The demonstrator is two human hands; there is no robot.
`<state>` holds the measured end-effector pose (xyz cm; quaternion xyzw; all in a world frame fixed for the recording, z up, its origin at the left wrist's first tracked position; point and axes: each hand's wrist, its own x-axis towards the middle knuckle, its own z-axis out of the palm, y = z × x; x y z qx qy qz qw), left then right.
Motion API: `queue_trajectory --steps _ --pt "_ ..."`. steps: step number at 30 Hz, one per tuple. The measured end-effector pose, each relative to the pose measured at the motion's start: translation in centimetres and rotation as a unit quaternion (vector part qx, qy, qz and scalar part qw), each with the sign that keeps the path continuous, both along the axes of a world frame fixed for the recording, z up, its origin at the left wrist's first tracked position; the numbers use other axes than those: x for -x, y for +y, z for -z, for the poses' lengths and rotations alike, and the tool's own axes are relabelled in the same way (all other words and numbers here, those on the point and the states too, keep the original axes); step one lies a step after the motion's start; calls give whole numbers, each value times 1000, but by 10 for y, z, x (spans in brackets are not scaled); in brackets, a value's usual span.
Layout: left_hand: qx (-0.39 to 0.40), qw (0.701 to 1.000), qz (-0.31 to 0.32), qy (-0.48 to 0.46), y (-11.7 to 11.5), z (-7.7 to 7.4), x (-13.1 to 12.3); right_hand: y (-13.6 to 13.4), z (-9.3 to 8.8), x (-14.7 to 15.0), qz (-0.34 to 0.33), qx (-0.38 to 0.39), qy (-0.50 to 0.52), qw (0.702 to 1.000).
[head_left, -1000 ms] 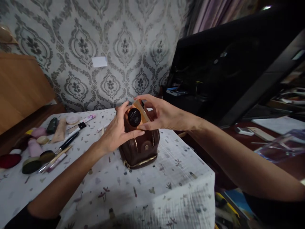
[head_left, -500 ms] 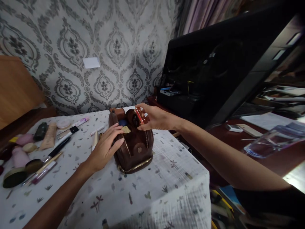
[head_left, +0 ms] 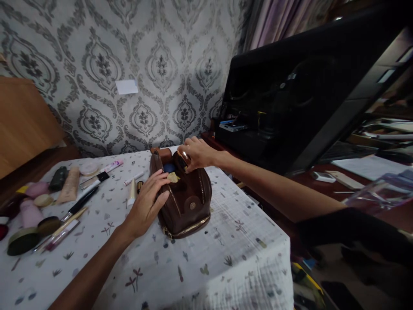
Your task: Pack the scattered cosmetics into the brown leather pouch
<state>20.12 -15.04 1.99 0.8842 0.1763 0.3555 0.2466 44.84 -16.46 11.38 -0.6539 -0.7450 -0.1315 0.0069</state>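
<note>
A brown leather toiletry bag (head_left: 185, 215) stands unzipped on the patterned cloth, its mouth facing up. My right hand (head_left: 198, 153) is closed around a shiny amber-brown bottle (head_left: 182, 159), held at the back right of the bag's mouth; the fingers cover much of it. My left hand (head_left: 148, 202) lies with fingers stretched along the bag's left rim, thumb apart. By its fingertips, a crinkled gold piece (head_left: 173, 177) shows at the opening. Deeper inside sits a dark blue round item (head_left: 168, 167), partly hidden.
Left of the bag lie a cream tube (head_left: 132, 191), a beige tube (head_left: 69, 185), a black-handled brush (head_left: 80, 202), a dark green jar (head_left: 22, 241) and several other cosmetics. A large black screen (head_left: 290, 99) rises at the right. The table's cloth (head_left: 251, 262) drops at the right edge.
My right hand has turned palm-down over the bottle, bringing it lower and slightly left at the bag's mouth. My left hand stays on the rim. The view has shifted slightly.
</note>
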Motion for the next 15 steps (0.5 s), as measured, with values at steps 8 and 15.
queue_trajectory --steps 8,15 --pt "-1 1000 9 -11 1 3 -1 39 19 1 39 40 -125 991" --pt "-13 1000 8 -21 1 8 -1 58 28 7 56 58 -173 982"
